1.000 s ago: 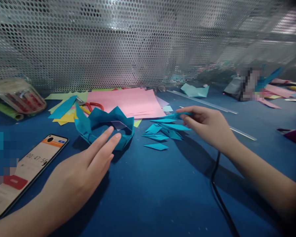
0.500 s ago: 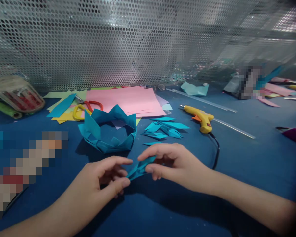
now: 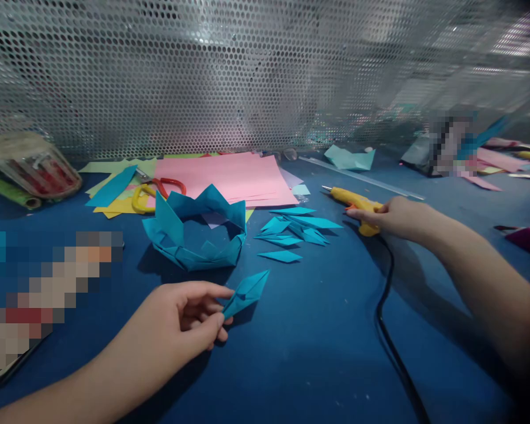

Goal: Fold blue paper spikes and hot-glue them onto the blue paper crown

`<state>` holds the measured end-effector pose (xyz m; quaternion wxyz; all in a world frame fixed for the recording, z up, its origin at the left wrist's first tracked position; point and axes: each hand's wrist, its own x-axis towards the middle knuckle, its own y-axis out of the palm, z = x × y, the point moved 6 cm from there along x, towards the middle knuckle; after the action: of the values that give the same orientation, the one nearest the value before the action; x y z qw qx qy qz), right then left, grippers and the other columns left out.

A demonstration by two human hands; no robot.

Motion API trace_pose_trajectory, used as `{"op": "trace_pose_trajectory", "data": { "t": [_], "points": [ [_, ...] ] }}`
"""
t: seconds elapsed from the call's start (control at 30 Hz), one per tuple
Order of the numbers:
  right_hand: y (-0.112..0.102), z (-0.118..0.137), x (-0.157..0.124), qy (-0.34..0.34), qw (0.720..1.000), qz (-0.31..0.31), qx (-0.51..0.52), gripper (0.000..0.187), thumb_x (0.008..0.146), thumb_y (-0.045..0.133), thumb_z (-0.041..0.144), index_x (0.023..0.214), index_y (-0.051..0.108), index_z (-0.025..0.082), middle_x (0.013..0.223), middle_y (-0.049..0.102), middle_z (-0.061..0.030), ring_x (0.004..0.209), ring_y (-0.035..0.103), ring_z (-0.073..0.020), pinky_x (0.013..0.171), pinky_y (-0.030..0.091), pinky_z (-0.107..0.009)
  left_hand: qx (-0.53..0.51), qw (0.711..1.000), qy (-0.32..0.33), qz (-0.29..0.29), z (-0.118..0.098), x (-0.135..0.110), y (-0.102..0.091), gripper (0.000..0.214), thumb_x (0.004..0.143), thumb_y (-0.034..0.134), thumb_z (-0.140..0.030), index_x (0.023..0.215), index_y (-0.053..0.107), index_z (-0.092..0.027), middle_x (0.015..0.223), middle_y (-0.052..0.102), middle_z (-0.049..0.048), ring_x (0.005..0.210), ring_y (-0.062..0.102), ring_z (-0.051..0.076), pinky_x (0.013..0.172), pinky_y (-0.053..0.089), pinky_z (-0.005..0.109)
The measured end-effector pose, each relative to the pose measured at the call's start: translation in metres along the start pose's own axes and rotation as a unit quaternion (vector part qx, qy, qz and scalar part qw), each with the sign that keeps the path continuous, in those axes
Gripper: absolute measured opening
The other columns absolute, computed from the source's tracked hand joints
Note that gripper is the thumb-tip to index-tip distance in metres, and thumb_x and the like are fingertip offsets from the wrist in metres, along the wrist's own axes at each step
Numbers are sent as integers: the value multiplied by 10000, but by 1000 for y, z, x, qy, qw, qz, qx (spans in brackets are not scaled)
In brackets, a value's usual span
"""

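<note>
Between the thumb and fingers of my left hand is a folded blue paper piece, its pointed end facing away to the right. My right hand is closed around the handle of a yellow hot glue gun, which lies on the table with its nozzle to the left. A black cord runs from the gun toward me. Beyond my left hand stands a ring of folded blue paper with pointed tips. Several folded blue paper pieces lie to the right of the ring.
Pink paper sheets and scissors with red and yellow handles lie behind the ring. A clear jar stands at far left. Clear glue sticks lie behind the gun. A perforated metal panel closes the back.
My right hand has let go of the folded blue paper piece and moved right onto the hot glue gun. My left hand still holds the piece.
</note>
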<state>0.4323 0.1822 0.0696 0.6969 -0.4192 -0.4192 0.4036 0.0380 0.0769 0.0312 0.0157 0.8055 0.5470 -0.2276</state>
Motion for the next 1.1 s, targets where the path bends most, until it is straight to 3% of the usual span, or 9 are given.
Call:
{"op": "trace_pose_trajectory", "data": {
  "t": [0.17,0.4,0.5,0.63,0.73,0.8,0.83,0.93,1.1],
  "points": [
    [27,-30,11,103,985,141,-6,305,970,586,350,1228,596,189,1251,603,-89,1055,626,-215,885,548,-414,-1,1000,-16,2,1,0,0,252,607,634,-303,827,679,-188,574,669,-25,545,678,169,540,509,253],
    [25,-26,1,151,972,167,68,311,967,589,352,1229,595,184,1254,602,-89,1054,625,-218,885,548,-419,16,1000,-14,-12,-3,-1,-4,201,625,638,-331,767,680,-194,568,652,-34,500,583,113,466,423,205],
    [25,-6,-5,130,968,161,145,320,967,590,352,1233,591,175,1247,604,-92,1048,627,-217,882,549,-424,13,1000,-17,-1,-3,-1,-5,199,647,650,-350,770,671,-195,556,630,-40,478,545,100,422,379,191],
    [23,28,-18,87,945,158,274,295,977,574,353,1211,597,176,1203,621,-87,988,640,-192,841,563,-390,0,1000,-21,9,0,1,-5,209,655,658,-357,790,665,-198,595,626,-45,493,560,98,470,435,202],
    [15,51,-27,35,927,130,350,178,978,557,330,1035,611,170,914,646,-31,697,603,-110,609,530,-250,-4,999,-30,12,4,3,-5,215,632,682,-332,796,671,-194,622,631,-39,513,581,104,490,449,210],
    [7,63,-33,-9,913,103,394,54,866,590,221,848,546,193,664,566,7,517,510,-100,445,407,-231,-9,999,-37,14,5,4,-5,235,627,686,-328,821,674,-195,642,640,-32,538,600,116,504,467,219],
    [4,67,-36,-28,907,89,411,83,791,595,197,806,514,206,607,523,24,476,473,-98,415,365,-241,-11,999,-40,14,5,4,-5,251,628,684,-333,838,674,-196,648,646,-30,547,608,122,507,475,223],
    [-2,75,-42,-72,892,71,440,143,653,575,218,757,477,220,553,464,47,445,437,-102,414,324,-268,-12,999,-46,12,3,6,-5,278,637,680,-354,862,670,-192,636,654,-26,533,603,122,501,481,225],
    [-5,89,-57,-136,892,88,421,173,641,642,314,709,510,226,553,501,36,478,451,-118,458,337,-283,-9,999,-43,15,2,6,-3,254,659,662,-358,847,662,-187,581,619,-44,491,565,102,461,436,198]
  ]
}}
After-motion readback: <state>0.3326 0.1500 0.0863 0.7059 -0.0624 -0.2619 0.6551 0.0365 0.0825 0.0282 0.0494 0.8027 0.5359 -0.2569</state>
